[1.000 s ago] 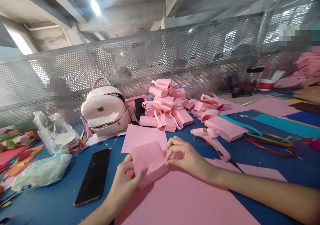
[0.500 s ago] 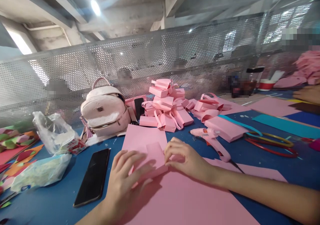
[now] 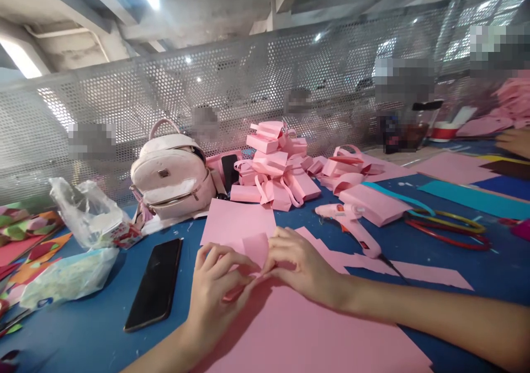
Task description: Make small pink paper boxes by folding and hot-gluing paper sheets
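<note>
Between my hands is a small folded pink paper piece [image 3: 255, 247], much of it hidden behind my fingers. My left hand [image 3: 219, 284] pinches its near left side, thumb and fingertips pressed together. From the right, my right hand [image 3: 296, 262] grips the same paper, its fingers curled and its thumb close to the left thumb. Beneath lies a large pink sheet [image 3: 314, 334], with another pink sheet [image 3: 236, 215] behind. A pink glue gun [image 3: 351, 224] rests on its side to the right of my right hand.
A heap of pink paper boxes and strips [image 3: 273, 168] stands behind, beside a pink backpack [image 3: 169, 174]. A black phone [image 3: 155, 284] and plastic bags [image 3: 70, 279] lie at left. Coloured paper loops [image 3: 451, 232] and a person's hand [image 3: 513, 141] are at right, a perforated metal screen [image 3: 232, 80] beyond.
My left hand has closed from loosely spread fingers to a pinch on the folded paper and moved nearer my right hand. The camera view has shifted slightly.
</note>
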Demonstrator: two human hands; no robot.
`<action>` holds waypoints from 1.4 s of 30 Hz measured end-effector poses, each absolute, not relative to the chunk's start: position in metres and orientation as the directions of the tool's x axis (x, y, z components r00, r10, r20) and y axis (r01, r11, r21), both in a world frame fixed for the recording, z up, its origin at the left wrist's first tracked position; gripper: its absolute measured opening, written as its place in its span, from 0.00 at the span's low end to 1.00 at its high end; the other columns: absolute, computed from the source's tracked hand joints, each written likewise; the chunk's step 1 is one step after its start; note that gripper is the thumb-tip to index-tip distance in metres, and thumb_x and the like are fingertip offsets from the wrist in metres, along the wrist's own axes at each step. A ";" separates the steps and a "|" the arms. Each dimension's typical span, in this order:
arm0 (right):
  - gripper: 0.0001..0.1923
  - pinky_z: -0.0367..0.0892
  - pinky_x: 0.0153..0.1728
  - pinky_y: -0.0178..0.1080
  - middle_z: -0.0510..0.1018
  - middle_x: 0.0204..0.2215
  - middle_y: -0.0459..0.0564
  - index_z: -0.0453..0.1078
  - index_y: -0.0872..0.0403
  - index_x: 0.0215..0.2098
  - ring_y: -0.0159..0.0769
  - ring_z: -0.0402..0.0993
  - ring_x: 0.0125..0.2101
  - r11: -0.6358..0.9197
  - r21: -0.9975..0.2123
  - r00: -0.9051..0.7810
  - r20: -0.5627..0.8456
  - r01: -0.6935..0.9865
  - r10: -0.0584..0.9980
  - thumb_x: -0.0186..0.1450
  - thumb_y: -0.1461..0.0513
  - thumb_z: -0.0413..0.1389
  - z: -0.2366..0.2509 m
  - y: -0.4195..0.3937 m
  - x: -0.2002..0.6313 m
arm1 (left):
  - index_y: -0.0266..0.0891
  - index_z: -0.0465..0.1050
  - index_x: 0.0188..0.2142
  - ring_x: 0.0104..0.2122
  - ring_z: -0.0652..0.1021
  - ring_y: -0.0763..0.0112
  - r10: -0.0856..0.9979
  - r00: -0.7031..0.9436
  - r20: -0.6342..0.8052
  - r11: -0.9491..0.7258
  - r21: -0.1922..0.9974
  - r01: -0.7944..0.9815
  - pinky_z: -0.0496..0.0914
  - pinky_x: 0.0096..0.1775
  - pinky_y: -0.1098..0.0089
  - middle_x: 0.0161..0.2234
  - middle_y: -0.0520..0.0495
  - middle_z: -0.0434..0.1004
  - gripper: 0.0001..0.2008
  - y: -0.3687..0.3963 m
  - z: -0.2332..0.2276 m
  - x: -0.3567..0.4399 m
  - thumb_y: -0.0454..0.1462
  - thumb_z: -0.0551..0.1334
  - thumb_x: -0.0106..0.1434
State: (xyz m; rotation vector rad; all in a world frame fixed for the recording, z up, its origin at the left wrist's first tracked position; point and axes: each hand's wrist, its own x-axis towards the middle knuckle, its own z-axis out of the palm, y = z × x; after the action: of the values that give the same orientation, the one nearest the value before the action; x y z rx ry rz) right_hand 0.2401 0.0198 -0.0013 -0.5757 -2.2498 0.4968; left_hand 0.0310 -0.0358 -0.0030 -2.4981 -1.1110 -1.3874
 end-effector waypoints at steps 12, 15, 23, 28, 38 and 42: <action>0.11 0.64 0.38 0.39 0.78 0.26 0.47 0.80 0.51 0.31 0.38 0.68 0.34 0.719 -0.663 -0.609 0.488 0.208 0.626 0.70 0.58 0.59 0.007 0.034 0.263 | 0.45 0.74 0.35 0.41 0.73 0.62 0.566 0.408 0.716 -0.706 0.166 0.688 0.58 0.49 0.59 0.40 0.53 0.82 0.08 -0.031 -0.006 0.010 0.29 0.64 0.66; 0.08 0.64 0.38 0.38 0.77 0.26 0.46 0.78 0.50 0.31 0.38 0.68 0.34 0.704 -0.675 -0.596 0.478 0.221 0.645 0.68 0.58 0.61 0.006 0.035 0.264 | 0.44 0.73 0.35 0.41 0.73 0.62 0.579 0.383 0.720 -0.697 0.193 0.690 0.58 0.49 0.59 0.40 0.51 0.80 0.10 -0.032 -0.006 0.013 0.27 0.61 0.66; 0.06 0.65 0.37 0.37 0.75 0.31 0.47 0.77 0.50 0.33 0.36 0.71 0.34 0.668 -0.703 -0.550 0.467 0.245 0.693 0.67 0.58 0.61 0.001 0.037 0.269 | 0.44 0.73 0.35 0.43 0.72 0.61 0.588 0.404 0.701 -0.704 0.197 0.682 0.57 0.50 0.58 0.43 0.48 0.78 0.09 -0.030 -0.009 0.005 0.28 0.61 0.67; 0.06 0.65 0.42 0.38 0.76 0.33 0.45 0.74 0.49 0.42 0.36 0.71 0.36 0.644 -0.741 -0.541 0.469 0.190 0.698 0.65 0.62 0.63 -0.002 0.040 0.268 | 0.43 0.73 0.34 0.42 0.73 0.61 0.589 0.398 0.703 -0.709 0.214 0.672 0.58 0.50 0.58 0.42 0.48 0.78 0.08 -0.023 -0.011 0.001 0.29 0.63 0.67; 0.07 0.65 0.44 0.40 0.77 0.34 0.46 0.74 0.49 0.42 0.38 0.70 0.39 0.585 -0.782 -0.498 0.428 0.214 0.754 0.64 0.63 0.60 -0.005 0.042 0.267 | 0.44 0.75 0.39 0.56 0.69 0.54 0.710 0.334 0.620 -0.678 0.474 0.562 0.62 0.56 0.53 0.55 0.42 0.72 0.08 -0.025 -0.018 -0.004 0.42 0.59 0.71; 0.13 0.68 0.45 0.41 0.76 0.45 0.50 0.70 0.51 0.47 0.37 0.72 0.40 0.475 -0.860 -0.397 0.376 0.188 0.837 0.64 0.60 0.59 -0.010 0.052 0.268 | 0.46 0.56 0.65 0.65 0.62 0.49 0.854 0.215 0.474 -0.520 0.782 0.344 0.62 0.61 0.46 0.66 0.35 0.56 0.28 -0.020 -0.028 -0.005 0.53 0.54 0.71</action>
State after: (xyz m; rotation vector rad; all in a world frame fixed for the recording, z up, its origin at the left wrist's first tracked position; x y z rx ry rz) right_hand 0.2680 0.0515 -0.0097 -0.8596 -1.8598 0.9477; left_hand -0.0051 -0.0199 -0.0278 -2.7992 -1.5663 -1.8159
